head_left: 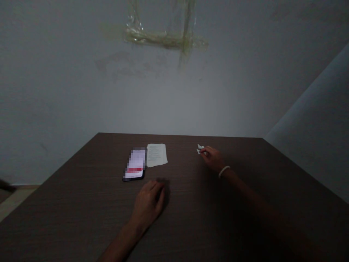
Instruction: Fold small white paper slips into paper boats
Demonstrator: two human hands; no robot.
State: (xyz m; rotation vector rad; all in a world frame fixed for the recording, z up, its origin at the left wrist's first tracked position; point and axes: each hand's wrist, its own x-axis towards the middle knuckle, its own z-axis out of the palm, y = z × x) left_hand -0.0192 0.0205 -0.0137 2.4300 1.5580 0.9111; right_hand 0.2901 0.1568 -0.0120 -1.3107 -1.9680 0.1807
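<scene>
My right hand (pixel 214 158), with a beaded bracelet (pixel 224 171) at the wrist, pinches a small white piece of paper (pixel 199 151) over the right part of the table. Just beyond the fingertips, another white paper corner (pixel 200 146) shows; I cannot tell whether the two are one folded piece. My left hand (pixel 148 200) rests on the table nearer to me, its fingers curled in a loose fist, with nothing seen in it. Ahead of it lie a phone (pixel 135 162) with a lit, blurred screen and a small stack of printed paper sheets (pixel 156 155), side by side.
The dark brown wooden table (pixel 180 225) meets a grey wall (pixel 174 105) at its far edge. Clear and yellowed tape (pixel 163 40) sticks to that wall. A pale slanted surface (pixel 321 120) rises on the right. Floor (pixel 19 200) shows at the lower left.
</scene>
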